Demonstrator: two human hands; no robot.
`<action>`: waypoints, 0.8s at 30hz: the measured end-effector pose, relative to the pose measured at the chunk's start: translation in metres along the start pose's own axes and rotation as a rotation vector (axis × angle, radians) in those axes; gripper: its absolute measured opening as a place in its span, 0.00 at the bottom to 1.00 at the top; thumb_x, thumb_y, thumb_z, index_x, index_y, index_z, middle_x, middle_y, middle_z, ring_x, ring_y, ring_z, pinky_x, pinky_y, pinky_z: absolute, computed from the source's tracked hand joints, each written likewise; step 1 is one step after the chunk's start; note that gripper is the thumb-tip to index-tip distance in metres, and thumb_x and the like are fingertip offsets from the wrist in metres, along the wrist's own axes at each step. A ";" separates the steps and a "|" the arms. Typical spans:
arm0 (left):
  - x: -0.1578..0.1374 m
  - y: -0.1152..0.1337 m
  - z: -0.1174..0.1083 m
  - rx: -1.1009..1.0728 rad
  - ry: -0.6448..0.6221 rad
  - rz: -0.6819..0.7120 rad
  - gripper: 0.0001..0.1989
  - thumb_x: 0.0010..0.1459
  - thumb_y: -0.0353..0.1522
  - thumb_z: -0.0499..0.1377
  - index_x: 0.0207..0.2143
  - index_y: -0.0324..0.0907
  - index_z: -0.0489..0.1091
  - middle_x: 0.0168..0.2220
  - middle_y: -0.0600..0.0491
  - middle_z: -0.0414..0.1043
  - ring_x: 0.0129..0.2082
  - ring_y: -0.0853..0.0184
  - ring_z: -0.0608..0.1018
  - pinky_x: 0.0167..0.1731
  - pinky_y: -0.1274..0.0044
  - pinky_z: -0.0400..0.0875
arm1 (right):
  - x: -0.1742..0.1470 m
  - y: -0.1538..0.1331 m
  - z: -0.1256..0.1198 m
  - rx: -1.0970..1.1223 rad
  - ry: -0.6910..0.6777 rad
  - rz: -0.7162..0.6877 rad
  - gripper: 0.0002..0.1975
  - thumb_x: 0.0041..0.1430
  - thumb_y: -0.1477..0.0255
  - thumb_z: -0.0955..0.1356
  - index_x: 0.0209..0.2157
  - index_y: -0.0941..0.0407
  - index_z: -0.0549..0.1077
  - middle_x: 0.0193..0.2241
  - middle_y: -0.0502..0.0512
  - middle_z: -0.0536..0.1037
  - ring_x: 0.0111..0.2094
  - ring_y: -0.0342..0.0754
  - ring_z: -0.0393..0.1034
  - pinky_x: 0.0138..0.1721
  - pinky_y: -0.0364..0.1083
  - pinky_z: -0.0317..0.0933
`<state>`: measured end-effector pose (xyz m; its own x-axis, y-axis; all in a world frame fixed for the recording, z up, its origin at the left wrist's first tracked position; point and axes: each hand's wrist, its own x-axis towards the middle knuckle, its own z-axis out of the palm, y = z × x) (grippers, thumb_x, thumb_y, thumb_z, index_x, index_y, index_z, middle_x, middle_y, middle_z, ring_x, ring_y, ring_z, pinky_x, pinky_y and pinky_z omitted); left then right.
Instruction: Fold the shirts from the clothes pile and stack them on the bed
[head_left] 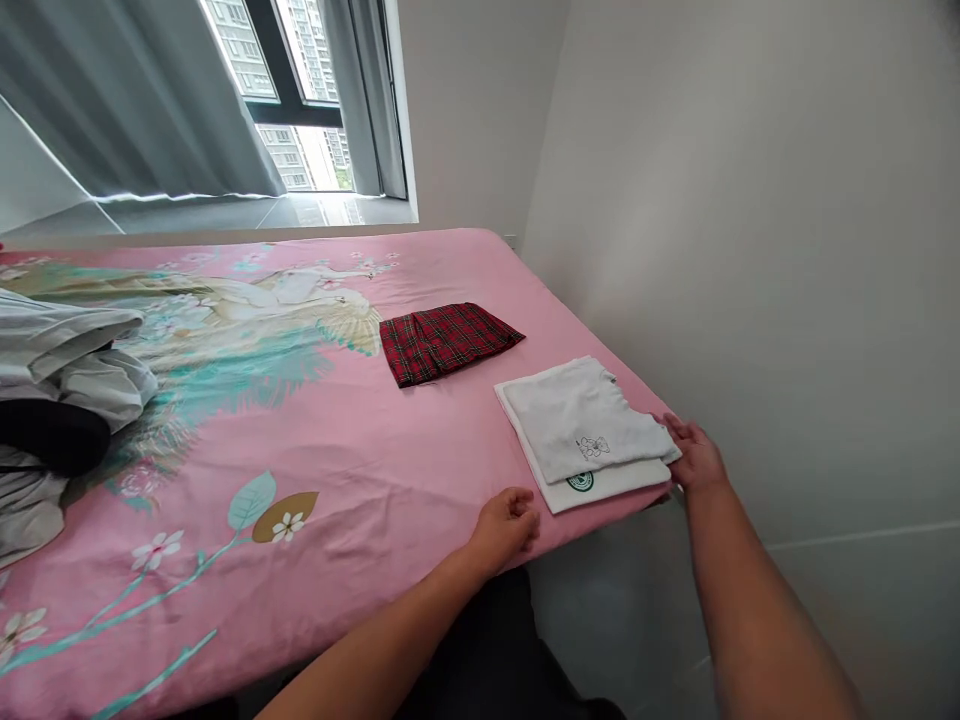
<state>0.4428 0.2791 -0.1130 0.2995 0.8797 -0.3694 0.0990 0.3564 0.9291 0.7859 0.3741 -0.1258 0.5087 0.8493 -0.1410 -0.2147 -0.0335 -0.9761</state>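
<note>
Right grip [696, 455] at the corner of the pale folded garment [562, 415]; whether it pinches cannot be told.
It lies atop a white garment [626, 480] at the bed's [330, 510] edge; left grip [517, 515], fingers loosely curled around nothing, just beside; red plaid cloth [446, 342] beyond.

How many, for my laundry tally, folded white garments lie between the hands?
2: the upper garment, beside the right hand, and the lower garment beneath it, showing a green emblem; more may be hidden.
</note>
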 end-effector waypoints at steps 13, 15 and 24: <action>-0.035 -0.030 -0.155 1.092 0.620 0.545 0.14 0.55 0.35 0.55 0.44 0.45 0.69 0.51 0.47 0.68 0.54 0.58 0.66 0.59 0.60 0.49 | -0.094 -0.021 0.140 -1.228 -0.286 -0.863 0.27 0.57 0.58 0.61 0.53 0.59 0.64 0.56 0.62 0.64 0.60 0.53 0.50 0.60 0.54 0.44; -0.037 -0.031 -0.153 1.105 0.638 0.526 0.13 0.55 0.35 0.55 0.44 0.45 0.69 0.51 0.47 0.68 0.54 0.58 0.66 0.59 0.60 0.47 | -0.098 -0.006 0.170 -1.416 -0.405 -0.820 0.32 0.56 0.56 0.62 0.58 0.58 0.58 0.60 0.61 0.57 0.63 0.55 0.42 0.61 0.57 0.38; -0.039 -0.031 -0.153 1.032 0.639 0.526 0.12 0.55 0.34 0.55 0.43 0.45 0.68 0.50 0.48 0.68 0.54 0.59 0.66 0.60 0.61 0.45 | -0.087 0.026 0.193 -1.701 -0.549 -0.551 0.42 0.54 0.50 0.60 0.64 0.54 0.42 0.65 0.56 0.44 0.65 0.53 0.36 0.61 0.60 0.29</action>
<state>0.2830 0.2814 -0.1304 0.0555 0.9323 0.3575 0.8666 -0.2228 0.4465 0.5755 0.4007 -0.1071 -0.1418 0.9875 -0.0687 0.9896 0.1397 -0.0341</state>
